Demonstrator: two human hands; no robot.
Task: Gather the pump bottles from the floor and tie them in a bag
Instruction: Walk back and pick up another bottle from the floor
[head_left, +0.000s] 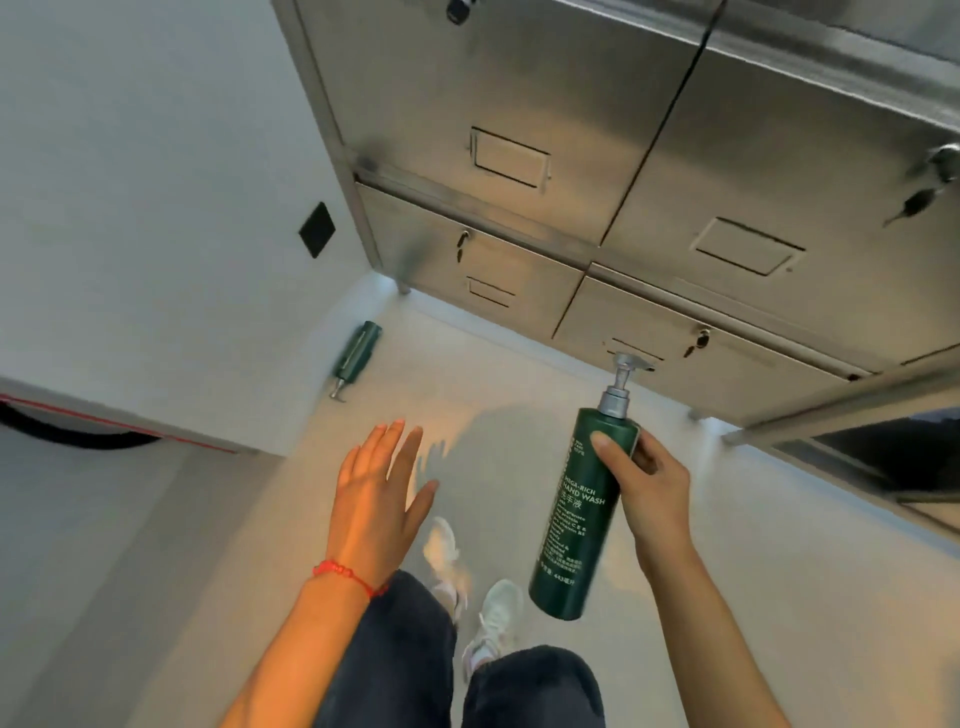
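My right hand (649, 488) grips a dark green hand-wash pump bottle (576, 519) around its upper body, holding it upright in the air with its silver pump pointing at the cabinet. A second green pump bottle (357, 349) lies on its side on the pale floor against the left wall, pump end toward me. My left hand (376, 493) is stretched out flat with fingers apart, holding nothing, well short of the lying bottle. No bag is in view.
A stainless steel cabinet (571, 182) with keyed doors stands ahead on short legs. A white wall (130, 208) runs along the left with a black plate on it. My shoes (493, 613) and dark trousers are below on the pale floor.
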